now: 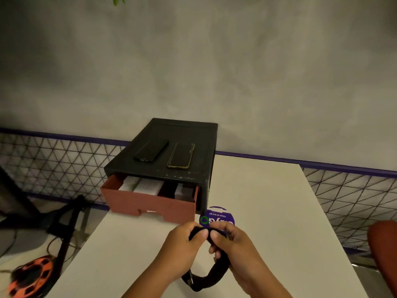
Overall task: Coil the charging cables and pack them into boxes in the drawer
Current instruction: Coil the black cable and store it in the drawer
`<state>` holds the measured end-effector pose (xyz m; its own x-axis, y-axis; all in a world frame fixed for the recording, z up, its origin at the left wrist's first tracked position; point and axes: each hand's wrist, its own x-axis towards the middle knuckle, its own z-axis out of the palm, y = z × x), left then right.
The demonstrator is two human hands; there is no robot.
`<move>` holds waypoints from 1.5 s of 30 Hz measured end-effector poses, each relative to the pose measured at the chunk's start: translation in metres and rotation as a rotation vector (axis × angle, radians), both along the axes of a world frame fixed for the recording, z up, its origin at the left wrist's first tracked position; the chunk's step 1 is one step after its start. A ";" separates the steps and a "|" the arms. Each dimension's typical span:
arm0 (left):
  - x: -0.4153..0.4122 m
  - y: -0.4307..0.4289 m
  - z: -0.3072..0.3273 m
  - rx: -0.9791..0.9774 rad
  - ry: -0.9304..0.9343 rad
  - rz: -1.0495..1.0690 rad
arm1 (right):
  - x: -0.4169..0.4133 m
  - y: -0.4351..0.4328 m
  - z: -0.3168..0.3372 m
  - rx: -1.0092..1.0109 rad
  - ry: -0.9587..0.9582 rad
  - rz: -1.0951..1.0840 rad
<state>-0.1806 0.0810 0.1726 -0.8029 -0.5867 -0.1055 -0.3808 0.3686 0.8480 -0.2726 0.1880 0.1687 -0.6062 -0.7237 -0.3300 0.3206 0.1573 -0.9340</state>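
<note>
Left grip [184, 241], right grip [234, 244] around cable [217, 274]

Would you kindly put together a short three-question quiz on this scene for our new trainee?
1. True or false: the reddish-brown drawer of the black plastic drawer unit is pulled open.
2. Multiple choice: what lies on top of that unit? A) two dark smartphones B) a roll of tape C) a pair of scissors
3. Short answer: which hands grip the black charging cable?

Key
1. True.
2. A.
3. Both: the left hand and the right hand.
</note>
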 end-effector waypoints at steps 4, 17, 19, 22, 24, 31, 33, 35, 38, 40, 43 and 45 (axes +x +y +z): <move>0.011 -0.007 -0.015 0.043 -0.072 -0.006 | 0.013 -0.012 -0.016 0.075 0.111 -0.020; 0.057 -0.108 -0.030 0.150 0.005 0.047 | 0.048 -0.111 -0.022 0.121 0.167 0.115; 0.066 -0.134 -0.039 0.142 -0.025 0.076 | 0.059 -0.130 -0.029 0.146 0.146 0.113; 0.079 -0.170 -0.052 0.173 -0.026 0.125 | 0.072 -0.160 -0.042 0.128 0.037 0.025; 0.085 -0.189 -0.057 0.190 -0.019 0.153 | 0.074 -0.176 -0.051 0.105 -0.057 -0.085; 0.099 -0.240 -0.075 0.170 -0.027 0.089 | 0.075 -0.215 -0.069 0.032 -0.370 -0.401; 0.101 -0.245 -0.086 0.185 -0.063 0.071 | 0.078 -0.217 -0.072 0.036 -0.361 -0.371; 0.100 -0.245 -0.099 0.212 -0.105 0.049 | 0.083 -0.216 -0.077 0.113 -0.228 -0.221; 0.093 -0.241 -0.116 0.255 -0.140 -0.050 | 0.094 -0.219 -0.088 0.292 0.159 0.021; 0.084 -0.235 -0.124 0.265 -0.155 -0.150 | 0.097 -0.220 -0.097 0.393 0.392 0.104; 0.071 -0.225 -0.131 0.247 -0.187 -0.265 | 0.093 -0.210 -0.103 0.403 0.431 0.106; 0.061 -0.218 -0.136 0.246 -0.212 -0.319 | 0.088 -0.201 -0.107 0.442 0.413 0.080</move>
<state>-0.1195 -0.1369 0.0365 -0.8850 -0.2502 -0.3927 -0.4558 0.2934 0.8403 -0.1846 -0.0127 0.0621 -0.6973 -0.6203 -0.3592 -0.0828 0.5675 -0.8192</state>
